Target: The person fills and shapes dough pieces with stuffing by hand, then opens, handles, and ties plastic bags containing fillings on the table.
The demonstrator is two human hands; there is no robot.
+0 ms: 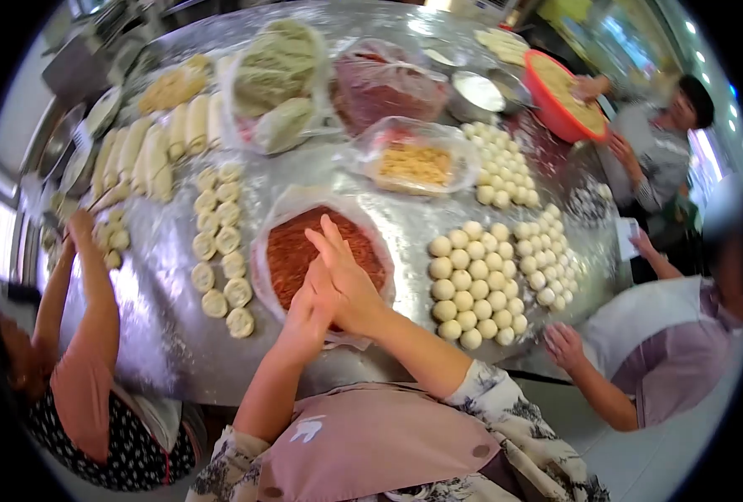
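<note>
In front of me, above a bag of reddish-brown filling (283,268), my two hands are pressed palm to palm. My left hand (308,308) lies lower and to the left, its fingers mostly covered. My right hand (353,289) leans against it from the right, its fingers long and pointing away from me. Anything between the palms is hidden. Close on the right stand rows of round white dough balls (472,284). Flat dough pieces with a swirled top (237,291) lie in two columns to the left.
On the metal table (158,289) are dough rolls (155,163), a bag of green filling (279,75), a dark red bag (388,84), a tub of yellow filling (415,163) and a red basin (547,105). Co-workers stand left (87,376) and right (664,335).
</note>
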